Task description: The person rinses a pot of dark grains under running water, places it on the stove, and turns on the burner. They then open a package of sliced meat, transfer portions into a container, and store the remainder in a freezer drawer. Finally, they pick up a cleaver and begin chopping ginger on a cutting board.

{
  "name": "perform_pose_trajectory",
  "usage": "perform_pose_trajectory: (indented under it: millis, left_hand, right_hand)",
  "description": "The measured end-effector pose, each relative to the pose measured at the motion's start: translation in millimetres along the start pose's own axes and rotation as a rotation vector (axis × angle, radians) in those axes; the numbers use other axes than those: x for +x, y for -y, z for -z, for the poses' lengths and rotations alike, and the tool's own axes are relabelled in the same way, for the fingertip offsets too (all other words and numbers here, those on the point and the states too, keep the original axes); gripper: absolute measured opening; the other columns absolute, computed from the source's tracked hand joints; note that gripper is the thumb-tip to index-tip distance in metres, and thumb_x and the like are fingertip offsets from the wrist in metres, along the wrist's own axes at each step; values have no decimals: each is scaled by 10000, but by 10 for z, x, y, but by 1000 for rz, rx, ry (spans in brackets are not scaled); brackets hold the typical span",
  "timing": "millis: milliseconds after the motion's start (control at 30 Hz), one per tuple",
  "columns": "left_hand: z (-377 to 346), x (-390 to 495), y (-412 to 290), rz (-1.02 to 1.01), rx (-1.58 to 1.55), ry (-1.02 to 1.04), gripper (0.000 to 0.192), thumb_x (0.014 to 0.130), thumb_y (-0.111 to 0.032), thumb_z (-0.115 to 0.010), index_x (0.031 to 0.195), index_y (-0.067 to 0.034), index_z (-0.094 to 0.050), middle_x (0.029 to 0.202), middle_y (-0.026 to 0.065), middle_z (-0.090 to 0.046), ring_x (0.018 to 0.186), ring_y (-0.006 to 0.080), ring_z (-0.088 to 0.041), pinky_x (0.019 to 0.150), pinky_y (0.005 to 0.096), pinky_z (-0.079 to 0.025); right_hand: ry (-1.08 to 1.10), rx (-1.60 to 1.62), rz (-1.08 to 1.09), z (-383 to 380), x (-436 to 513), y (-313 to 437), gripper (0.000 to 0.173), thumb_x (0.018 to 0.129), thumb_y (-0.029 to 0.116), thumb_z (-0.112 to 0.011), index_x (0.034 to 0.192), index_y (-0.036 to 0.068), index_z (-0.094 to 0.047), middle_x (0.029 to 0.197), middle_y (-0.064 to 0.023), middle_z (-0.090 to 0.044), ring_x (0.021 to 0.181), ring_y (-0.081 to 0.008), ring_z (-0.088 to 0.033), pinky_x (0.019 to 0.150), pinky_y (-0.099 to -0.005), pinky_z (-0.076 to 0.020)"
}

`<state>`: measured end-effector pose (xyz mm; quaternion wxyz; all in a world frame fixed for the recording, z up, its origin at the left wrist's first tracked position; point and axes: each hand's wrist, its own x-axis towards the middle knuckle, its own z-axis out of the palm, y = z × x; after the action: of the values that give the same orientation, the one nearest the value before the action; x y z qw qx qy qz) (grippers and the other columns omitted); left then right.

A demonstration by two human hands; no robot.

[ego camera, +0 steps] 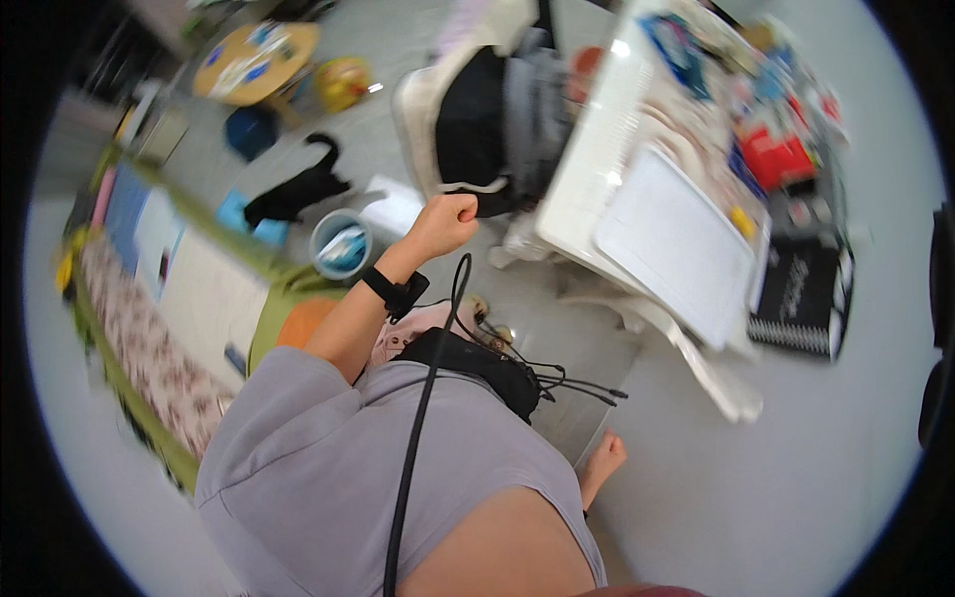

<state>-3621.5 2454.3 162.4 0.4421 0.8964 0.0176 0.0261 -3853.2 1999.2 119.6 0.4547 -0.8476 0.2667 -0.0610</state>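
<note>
My left hand (448, 224) is held out in front of my body, its fingers curled into a fist with nothing visible in it. A black device is strapped to that wrist (401, 292). Low beside my body on the right, my right hand (608, 454) is also curled, and I see nothing in it. A black cable (429, 388) runs down past my grey shirt (321, 463). At my waist is a black pouch (470, 362) with several loose cable ends (582, 384). Closest to my left hand are a chair (470, 119) draped with dark clothing and a waste bin (342, 246).
A white table (567, 216) on the right bears a white board (675, 246), a black spiral notebook (798, 298) and clutter. A black cat (302, 186) stands on the floor near the bin. On the left is a bed (213, 298); a small wooden table (291, 45) stands farther off.
</note>
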Motion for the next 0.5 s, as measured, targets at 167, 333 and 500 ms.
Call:
perform_pose_trajectory:
  millis: [167, 333, 500]
  left_hand:
    - [778, -814, 460, 270, -39, -178, 411, 730, -38, -566, 1137, -50, -515, 1123, 124, -481, 775, 218, -573, 715, 312, -469]
    - [1357, -1439, 1192, 454, -64, -626, 354, 768, -35, -541, 1121, -30, -520, 1085, 126, -512, 817, 223, -588, 727, 310, -477]
    - [2073, -1253, 2451, 726, -108, -763, 376, 774, -25, -527, 1149, -47, -520, 1150, 119, -531, 859, 210, -595, 728, 303, -483]
  right_hand:
    - [424, -302, 297, -799, 893, 836, 468, 939, 277, -486, 552, 55, -344, 488, 3, -329, 478, -100, -279, 434, -294, -256]
    - [889, -14, -43, -1716, 1045, 2008, 501, 977, 342, -375, 605, 31, -499, 503, -34, -493, 389, -96, -397, 400, -228, -307]
    - [1226, -154, 57, -3247, 939, 3132, 451, 962, 313, -397, 684, 3, -571, 572, -54, -574, 410, -94, -453, 410, -224, -351]
